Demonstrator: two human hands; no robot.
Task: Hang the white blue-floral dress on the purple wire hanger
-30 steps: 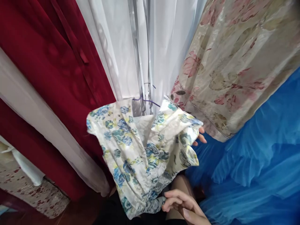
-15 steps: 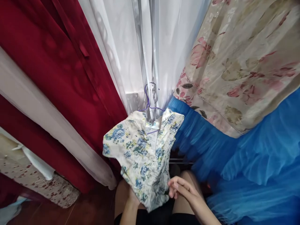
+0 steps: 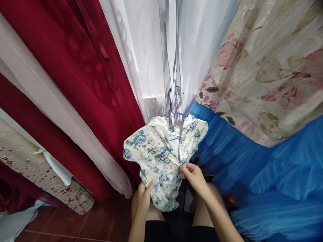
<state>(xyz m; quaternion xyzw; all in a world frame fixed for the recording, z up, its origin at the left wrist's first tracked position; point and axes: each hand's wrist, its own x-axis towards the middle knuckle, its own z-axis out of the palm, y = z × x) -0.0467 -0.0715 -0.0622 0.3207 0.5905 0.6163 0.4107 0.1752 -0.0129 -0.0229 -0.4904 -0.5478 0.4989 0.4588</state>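
A short white blouse (image 3: pixel 161 151) with blue and yellow-green flowers hangs from a purple hanger (image 3: pixel 170 104) in front of me. My right hand (image 3: pixel 191 173) pinches the front edge of the blouse, at the bottom of its V-shaped neckline. Lower down, my left hand (image 3: pixel 145 195) grips the blouse's side, with the thumb on the front and the other fingers mostly hidden behind the cloth. The hem hangs between my knees. The hanger's hook reaches up to white straps (image 3: pixel 173 53) dangling against white fabric.
Red cloth (image 3: pixel 101 84) and white drapes (image 3: pixel 141 43) hang behind and to the left. At the right hang a pink floral cloth (image 3: pixel 277 77) and blue ruffled tulle (image 3: pixel 264 178). Reddish floor tiles (image 3: pixel 63 222) show at the lower left.
My right hand has moved up from beside the hem and now pinches the neckline's front edge. My left hand's thumb has come into sight on the blouse. The view has shifted slightly left.
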